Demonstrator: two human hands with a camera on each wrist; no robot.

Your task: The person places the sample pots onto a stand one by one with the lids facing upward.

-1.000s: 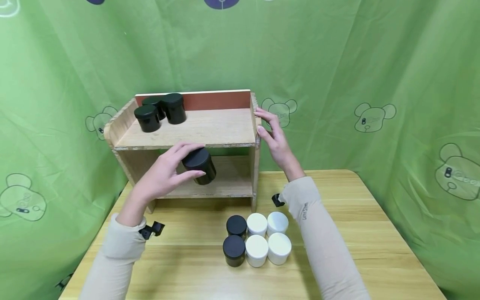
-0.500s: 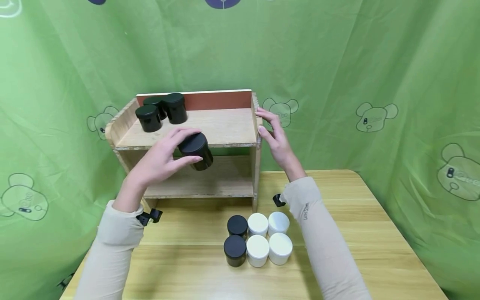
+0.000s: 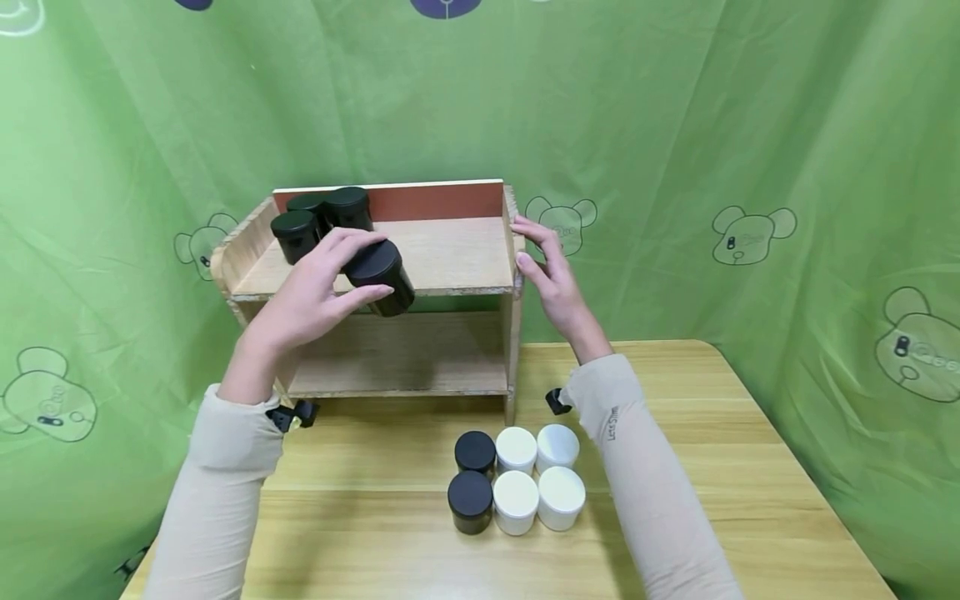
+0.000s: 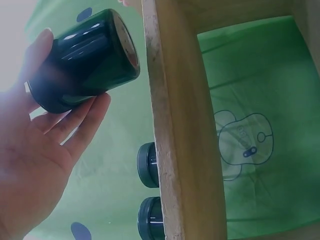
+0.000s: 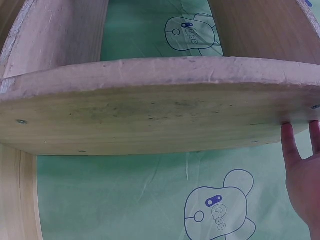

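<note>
- Head view: the left hand (image 3: 300, 304) grips a black lidded jar (image 3: 384, 282), tilted, before the upper board (image 3: 450, 254) of the wooden shelf unit (image 3: 397, 354); the thumb crosses its near side, the fingers its far side.
- Same view: three black jars (image 3: 295, 236) stand at that board's far left. The right hand (image 3: 557, 283), thumb and fingers apart, rests on the right side panel (image 3: 513, 342). Two black jars (image 3: 471, 502) and four white jars (image 3: 515, 502) (two neat rows) stand nearer on the table (image 3: 697, 450).
- Left wrist view: the gripped jar lies between thumb and fingers, its base toward the board, a gap showing.
- Right wrist view: two separated fingertips touch the panel.
</note>
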